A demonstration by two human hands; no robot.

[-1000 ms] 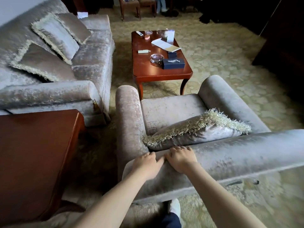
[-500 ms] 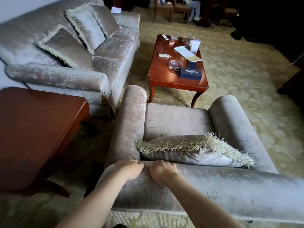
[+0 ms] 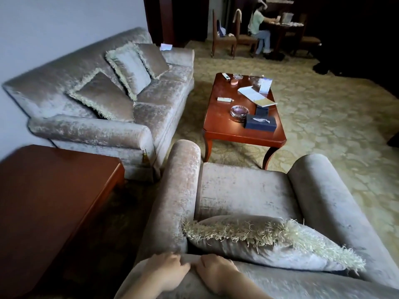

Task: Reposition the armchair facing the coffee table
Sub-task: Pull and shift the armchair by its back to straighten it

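Observation:
A grey velvet armchair [image 3: 244, 190] fills the lower middle of the head view, its open front turned toward the red-brown coffee table [image 3: 222, 126] just beyond it. A fringed cushion [image 3: 265, 247] leans inside against the chair's back. I stand behind the chair. My left hand [image 3: 166, 270] and my right hand [image 3: 216, 272] lie side by side on top of the backrest near its left end, fingers curled over the edge and gripping it.
A matching sofa [image 3: 164, 93] with cushions stands left of the coffee table. A dark wooden side table [image 3: 49, 190] sits close to the chair's left arm. Patterned carpet [image 3: 336, 126] stretches right. A person sits at a table [image 3: 259, 29] far back.
The chair has swung and slid so its front lines up with the coffee table, its left arm closer to the sofa. My view has tilted up. Both hands keep their hold on the backrest.

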